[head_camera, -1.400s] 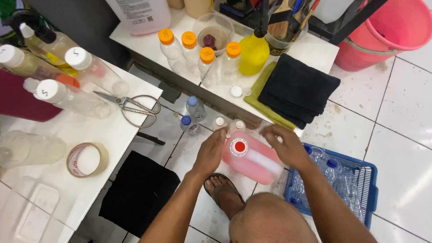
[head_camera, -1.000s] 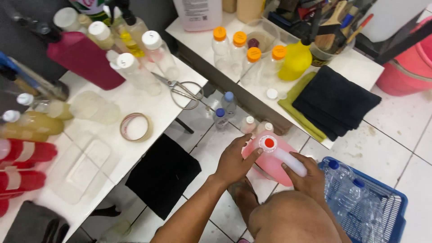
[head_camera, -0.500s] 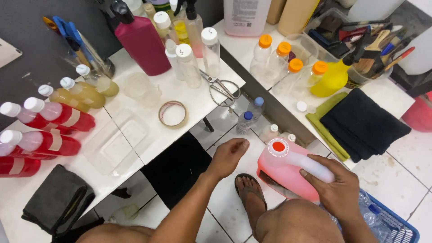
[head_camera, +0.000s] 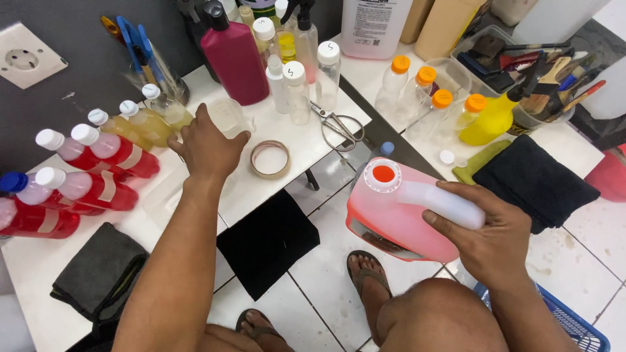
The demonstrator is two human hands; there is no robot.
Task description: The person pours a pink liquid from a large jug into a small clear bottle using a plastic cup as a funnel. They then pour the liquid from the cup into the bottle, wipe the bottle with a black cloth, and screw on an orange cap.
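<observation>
Hands are set wide apart here. The left hand (head_camera: 207, 145) is stretched forward over the white table (head_camera: 287, 130), palm down, fingers curled around a clear plastic cup (head_camera: 227, 117) that stands on the tabletop; how tightly the cup is gripped cannot be told. The right hand (head_camera: 486, 238) is wrapped firmly around the pale handle of a pink jug (head_camera: 391, 215), which is held off the floor, tilted, above the tiled floor beside the table, its red-centred open mouth turned up toward the camera.

Just beside the cup, a roll of tape (head_camera: 270, 159) is seen lying flat, and scissors (head_camera: 339, 127) are laid near the table's edge. To the left, red-filled bottles (head_camera: 98, 189) and yellow-filled bottles (head_camera: 147, 122) are laid on their sides in rows. A large magenta bottle (head_camera: 233, 58) is stood upright behind the cup, with small clear white-capped bottles (head_camera: 297, 88) next to it. On the farther shelf, orange-capped bottles (head_camera: 417, 88), a yellow spray bottle (head_camera: 492, 117) and a black cloth (head_camera: 535, 179) are spread out.

A dark grey cloth (head_camera: 98, 274) is draped at the table's near corner. A blue basket (head_camera: 574, 329) is cut off at the lower right, mostly hidden by the right arm. Sandalled feet are partly covered by the knees.
</observation>
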